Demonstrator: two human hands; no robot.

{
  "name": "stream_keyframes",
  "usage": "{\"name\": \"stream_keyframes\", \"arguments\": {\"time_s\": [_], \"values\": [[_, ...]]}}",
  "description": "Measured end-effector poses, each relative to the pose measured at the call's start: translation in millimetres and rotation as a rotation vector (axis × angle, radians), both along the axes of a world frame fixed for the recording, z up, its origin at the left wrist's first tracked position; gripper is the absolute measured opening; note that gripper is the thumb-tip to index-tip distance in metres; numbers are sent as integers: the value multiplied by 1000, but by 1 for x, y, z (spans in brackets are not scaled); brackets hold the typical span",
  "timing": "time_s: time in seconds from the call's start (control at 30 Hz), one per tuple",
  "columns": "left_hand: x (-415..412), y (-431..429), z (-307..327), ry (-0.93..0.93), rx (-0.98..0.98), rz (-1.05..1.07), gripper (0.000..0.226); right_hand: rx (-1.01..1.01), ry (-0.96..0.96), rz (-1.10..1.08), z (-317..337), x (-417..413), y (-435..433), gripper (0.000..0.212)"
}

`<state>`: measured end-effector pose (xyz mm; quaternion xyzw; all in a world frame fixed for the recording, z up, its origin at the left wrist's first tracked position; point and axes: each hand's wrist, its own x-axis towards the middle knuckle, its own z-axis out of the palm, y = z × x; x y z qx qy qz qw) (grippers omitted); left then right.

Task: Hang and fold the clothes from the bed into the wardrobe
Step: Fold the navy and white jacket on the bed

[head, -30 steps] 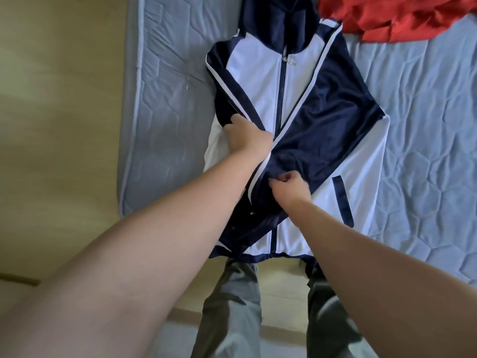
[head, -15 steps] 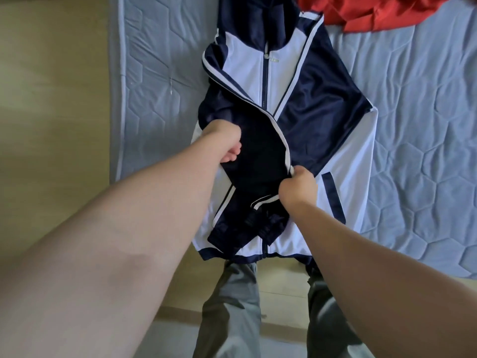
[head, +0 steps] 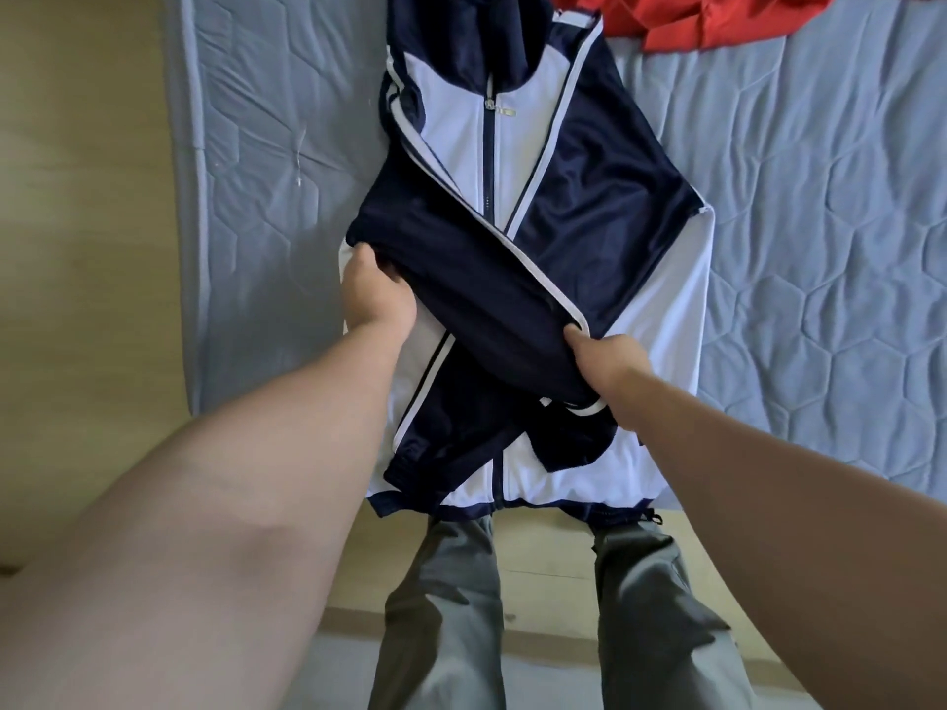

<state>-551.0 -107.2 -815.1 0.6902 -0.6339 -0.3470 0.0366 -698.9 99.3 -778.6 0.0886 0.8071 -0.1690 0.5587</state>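
Observation:
A navy and white zip-up jacket lies front up on the blue quilted mattress, its hem at the near edge. Both navy sleeves are folded across its front and cross each other. My left hand grips the fold of the upper sleeve at the jacket's left side. My right hand pinches the same sleeve farther down, near its white-striped cuff end, over the right half of the jacket.
A red garment lies bunched at the far top of the mattress. A wooden floor runs along the mattress's left side. My legs in grey trousers stand at the near mattress edge.
The left sleeve has been drawn diagonally across the jacket's front over the other sleeve. My left hand moved out to the left edge, my right hand moved right with the sleeve end.

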Motion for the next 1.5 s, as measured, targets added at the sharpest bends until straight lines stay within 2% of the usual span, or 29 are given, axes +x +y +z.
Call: {"name": "stream_keyframes", "arguments": {"time_s": [0.07, 0.13, 0.2, 0.23, 0.3, 0.33, 0.4, 0.47, 0.53, 0.6, 0.67, 0.73, 0.8, 0.87, 0.93, 1.03, 1.1, 1.17, 1.2, 1.27, 1.37, 1.43, 1.5], "values": [[-1, 0, 0, 30, -33, 39, 33, 68, -70, 112, -1, 2, 2, 53], [-2, -4, 0, 20, -12, 59, 35, 111, -253, 66, 4, 1, -2, 59], [-3, -10, 4, 107, 76, 235, 33, 136, -422, 53, 10, -3, -9, 60], [-4, -14, 7, 193, 137, 369, 32, 125, -447, 71, 11, -5, -12, 58], [-5, -24, 19, 349, 301, 651, 30, 74, -333, 207, 7, -8, -18, 57], [-4, -31, 23, 417, 353, 777, 32, 69, -230, 364, 5, -10, -19, 57], [-5, -45, 26, 374, 366, 824, 38, 75, -54, 638, 5, -10, -21, 54], [-9, -57, 28, 99, 329, 654, 41, 67, 31, 774, 1, -11, -17, 39], [-18, -63, 27, -212, 219, 416, 46, 88, 117, 791, -3, -11, -13, 16], [-32, -64, 27, -416, 22, 159, 52, 115, 176, 757, -4, -7, -12, 15], [-49, -66, 22, -394, -129, -99, 43, 128, 219, 703, -5, -3, -13, 18], [-64, -69, 13, -302, -184, -299, 43, 126, 228, 684, -8, 2, -15, 22], [-76, -75, 9, -277, -184, -466, 65, 138, 244, 679, -12, 4, -15, 24], [-82, -81, 8, -340, -196, -619, 84, 158, 271, 673, -15, 5, -15, 25], [-86, -87, 10, -399, -186, -709, 92, 165, 297, 667, -18, 6, -15, 26], [-86, -96, 12, -515, -175, -780, 92, 151, 342, 680, -20, 8, -14, 30], [-88, -99, 17, -572, -171, -744, 92, 140, 327, 658, -20, 10, -14, 32], [-91, -101, 22, -597, -256, -733, 92, 128, 286, 635, -19, 9, -13, 34], [-92, -102, 25, -601, -346, -794, 91, 123, 273, 632, -18, 8, -12, 34], [-97, -108, 27, -579, -498, -1051, 80, 110, 259, 635, -17, 7, -11, 35], [-112, -116, 28, -592, -478, -1379, 48, 98, 254, 642, -15, 5, -9, 34], [-124, -118, 28, -653, -427, -1393, 39, 94, 250, 646, -15, 4, -7, 33], [-133, -118, 26, -654, -378, -1231, 39, 101, 245, 640, -16, 3, -2, 32]]}}
